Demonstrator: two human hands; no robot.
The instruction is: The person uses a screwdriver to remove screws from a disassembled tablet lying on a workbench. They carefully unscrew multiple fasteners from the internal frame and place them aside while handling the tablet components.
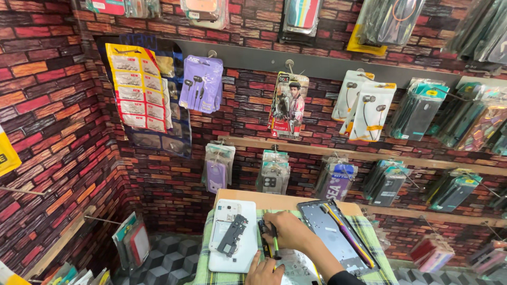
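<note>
The left hand lay flat, fingers loosely open, holding down a phone part on the checked cloth. Just left sat a white phone back. The right hand gripped a green-handled screwdriver, beside an open phone frame on the surface.

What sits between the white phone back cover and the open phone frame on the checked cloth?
In the head view, between the white back cover and the open phone frame is the right hand, holding a green-tipped tool.
</note>
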